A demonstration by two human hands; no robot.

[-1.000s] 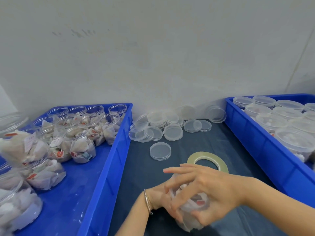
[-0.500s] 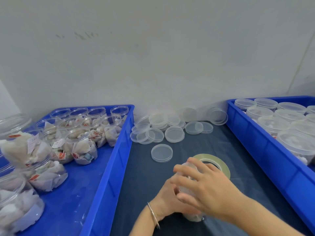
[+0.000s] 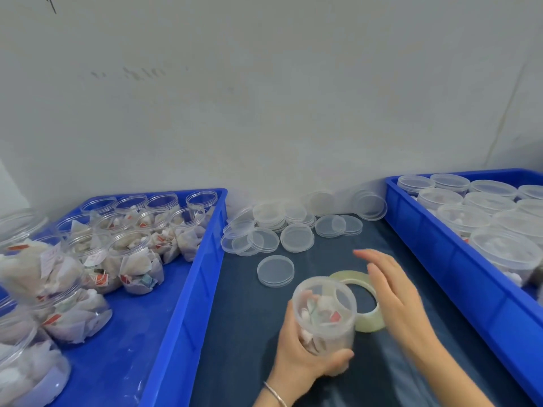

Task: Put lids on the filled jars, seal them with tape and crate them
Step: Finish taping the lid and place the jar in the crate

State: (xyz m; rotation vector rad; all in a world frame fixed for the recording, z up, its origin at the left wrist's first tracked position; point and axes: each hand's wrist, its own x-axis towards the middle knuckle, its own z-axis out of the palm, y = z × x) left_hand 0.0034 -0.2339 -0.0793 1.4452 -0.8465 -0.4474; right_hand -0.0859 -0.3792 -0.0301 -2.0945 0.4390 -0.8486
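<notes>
My left hand [image 3: 296, 358] grips a clear filled jar [image 3: 324, 311] round its lower body, standing on the dark mat. A clear lid sits on the jar's top. My right hand [image 3: 393, 292] hovers just right of the jar, fingers straight and spread, holding nothing. The roll of tape [image 3: 363, 301] lies flat on the mat behind the jar and under my right hand. A loose lid [image 3: 275, 270] lies a little beyond the jar, with several more lids [image 3: 293, 227] heaped by the wall.
The blue crate on the left [image 3: 188, 292] holds several open filled jars [image 3: 138, 259]. The blue crate on the right [image 3: 458, 259] holds several lidded jars [image 3: 499, 248]. A grey wall closes off the back.
My right hand has lifted off the jar's top and moved right, fingers spread. The jar now stands upright with its lid showing. My left hand keeps its hold.
</notes>
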